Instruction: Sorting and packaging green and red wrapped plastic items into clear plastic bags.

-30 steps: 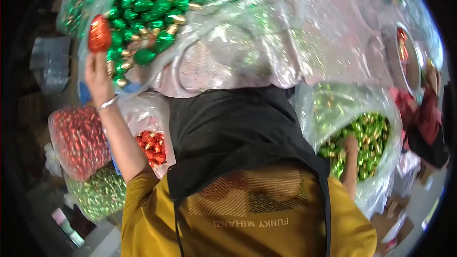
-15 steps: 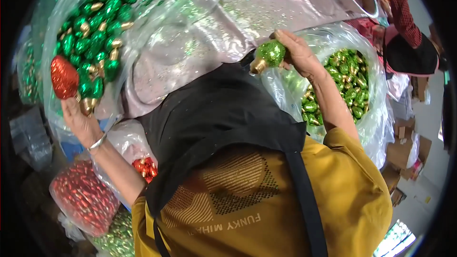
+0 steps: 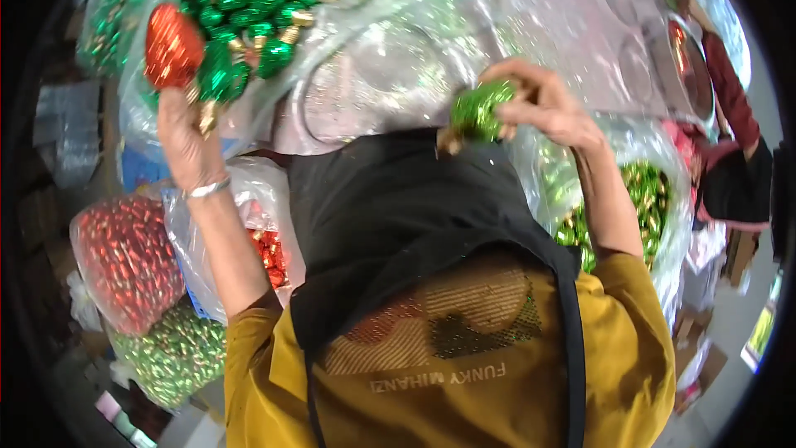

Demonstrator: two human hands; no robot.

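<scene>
At the left, my left hand (image 3: 191, 145) is raised with its fingers closed at the base of a shiny red bulb-shaped ornament (image 3: 174, 46). Dark green bulb ornaments with gold caps (image 3: 274, 0) lie right beside it in a clear plastic bag. My right hand (image 3: 547, 108) pinches a light green glittery bulb ornament (image 3: 482, 110) over the near edge of the table, its gold cap pointing down-left. Motion blurs this ornament a little.
A glitter-strewn, plastic-covered table (image 3: 572, 41) spreads ahead. Beside my right forearm stands a bag of light green ornaments (image 3: 647, 199). Bags of small red ornaments (image 3: 128, 257) and green ones (image 3: 178, 357) sit lower left. Another person's sleeve (image 3: 730, 91) shows at far right.
The whole view has turned, so the table and bags appear shifted to the right. My right hand has turned the light green ornament a little; the red ornament is still at my left hand.
</scene>
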